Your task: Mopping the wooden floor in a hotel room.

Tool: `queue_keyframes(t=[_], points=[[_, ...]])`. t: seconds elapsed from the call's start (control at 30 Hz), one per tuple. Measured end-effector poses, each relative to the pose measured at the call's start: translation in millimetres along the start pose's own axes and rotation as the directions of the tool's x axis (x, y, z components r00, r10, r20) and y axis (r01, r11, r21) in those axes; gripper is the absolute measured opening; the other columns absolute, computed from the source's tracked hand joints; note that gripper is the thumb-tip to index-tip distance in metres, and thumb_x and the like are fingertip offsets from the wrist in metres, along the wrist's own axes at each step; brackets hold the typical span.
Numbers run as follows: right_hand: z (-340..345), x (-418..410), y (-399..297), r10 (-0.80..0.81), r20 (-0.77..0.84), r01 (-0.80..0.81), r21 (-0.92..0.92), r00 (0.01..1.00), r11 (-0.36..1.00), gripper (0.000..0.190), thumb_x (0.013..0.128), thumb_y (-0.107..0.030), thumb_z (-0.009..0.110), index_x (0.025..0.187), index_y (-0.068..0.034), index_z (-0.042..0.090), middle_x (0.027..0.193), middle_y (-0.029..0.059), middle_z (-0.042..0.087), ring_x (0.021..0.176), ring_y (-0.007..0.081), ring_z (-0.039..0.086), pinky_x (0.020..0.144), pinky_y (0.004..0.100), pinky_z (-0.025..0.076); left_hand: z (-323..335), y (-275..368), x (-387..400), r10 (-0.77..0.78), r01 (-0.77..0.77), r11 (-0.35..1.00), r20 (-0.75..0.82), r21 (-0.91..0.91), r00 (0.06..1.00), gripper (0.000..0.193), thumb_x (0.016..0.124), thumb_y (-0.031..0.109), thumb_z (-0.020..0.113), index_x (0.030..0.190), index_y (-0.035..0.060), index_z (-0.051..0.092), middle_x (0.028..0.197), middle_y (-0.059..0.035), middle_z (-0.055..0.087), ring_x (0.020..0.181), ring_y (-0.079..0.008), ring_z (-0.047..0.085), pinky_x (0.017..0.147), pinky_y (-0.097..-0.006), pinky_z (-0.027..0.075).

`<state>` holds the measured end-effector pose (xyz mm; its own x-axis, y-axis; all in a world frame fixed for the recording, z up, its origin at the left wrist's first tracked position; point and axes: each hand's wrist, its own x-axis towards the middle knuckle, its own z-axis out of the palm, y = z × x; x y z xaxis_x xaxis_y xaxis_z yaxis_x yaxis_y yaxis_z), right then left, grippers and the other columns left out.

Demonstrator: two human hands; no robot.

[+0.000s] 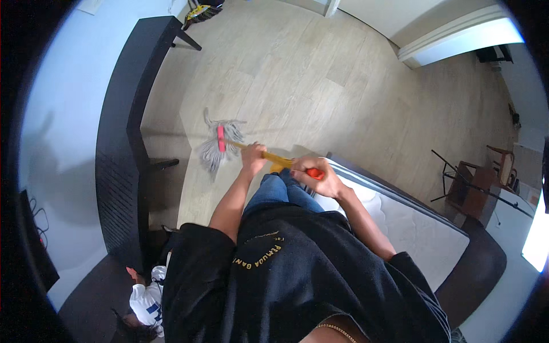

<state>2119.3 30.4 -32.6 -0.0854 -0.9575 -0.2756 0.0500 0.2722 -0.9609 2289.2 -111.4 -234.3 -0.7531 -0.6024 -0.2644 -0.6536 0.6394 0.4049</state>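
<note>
A string mop with grey strands [214,152] and a pink head clamp [221,138] rests on the wood-look floor [296,94], in front of me and to the left. Its yellow handle [274,158] slants back toward my body. Lower down the handle, closer to the mop head, my left hand [254,157] is wrapped around it. My right hand [316,173] grips the upper end, where a red end cap [315,173] shows. My palms hide parts of the handle.
A long dark table [124,128] with legs runs along the left wall. On my right lies a white mattress [399,231] on a dark bed frame. A broom [201,13] stands at the far left. Another person [148,296] is behind me, lower left. Wooden chairs [499,165] are farther right.
</note>
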Motion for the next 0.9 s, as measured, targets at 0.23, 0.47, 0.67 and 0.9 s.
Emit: queue_keyframes(t=[0.23,0.47,0.67,0.9], points=[[-32.5,-79.3,-20.6,-0.033,-0.612,0.004,-0.048,0.79,0.999,0.008,0.076,-0.002,0.054,0.072,0.005,0.054,0.077,0.0087,0.058,0.071,0.0133,0.051,0.067,0.0256,0.04,32.1,111.3,94.7,0.614,-0.634,0.773,-0.219,-0.029,0.758,0.014,0.062,0.021,0.062,0.057,0.0136,0.052,0.065,-0.0034,0.055,0.069,-0.0227,0.056,0.057,-0.0374,0.044],[-38.2,-122.7,-47.2,-0.15,-0.792,-0.155,-0.295,0.592,0.943,0.019,0.077,-0.013,0.054,0.068,0.004,0.054,0.069,0.0066,0.055,0.059,0.0111,0.047,0.056,0.0243,0.038,31.7,234.4,95.3,0.685,-0.68,0.728,0.056,-0.088,0.727,0.008,0.065,0.024,0.062,0.065,0.0164,0.058,0.069,-0.0033,0.056,0.074,-0.022,0.058,0.069,-0.0413,0.042],[-63.3,-100.8,-47.1,-0.149,-0.748,-0.005,-0.2,0.647,0.98,0.022,0.077,-0.017,0.053,0.07,0.004,0.056,0.069,0.0082,0.056,0.057,0.0124,0.049,0.056,0.0245,0.04,6.8,200.9,93.5,0.664,-0.666,0.746,-0.06,-0.029,0.746,0.015,0.062,0.027,0.062,0.068,0.0138,0.057,0.073,-0.0054,0.056,0.076,-0.024,0.057,0.07,-0.0429,0.041],[-102.4,4.4,-9.6,-0.258,-0.407,0.249,-0.076,0.876,0.965,0.009,0.075,-0.005,0.056,0.068,0.001,0.054,0.072,0.0104,0.058,0.069,0.0213,0.055,0.066,0.0312,0.042,-32.5,103.4,138.4,0.359,-0.364,0.903,-0.065,-0.228,0.931,0.019,0.062,0.027,0.065,0.067,0.0126,0.054,0.069,-0.0055,0.055,0.07,-0.0258,0.056,0.062,-0.0388,0.044]])
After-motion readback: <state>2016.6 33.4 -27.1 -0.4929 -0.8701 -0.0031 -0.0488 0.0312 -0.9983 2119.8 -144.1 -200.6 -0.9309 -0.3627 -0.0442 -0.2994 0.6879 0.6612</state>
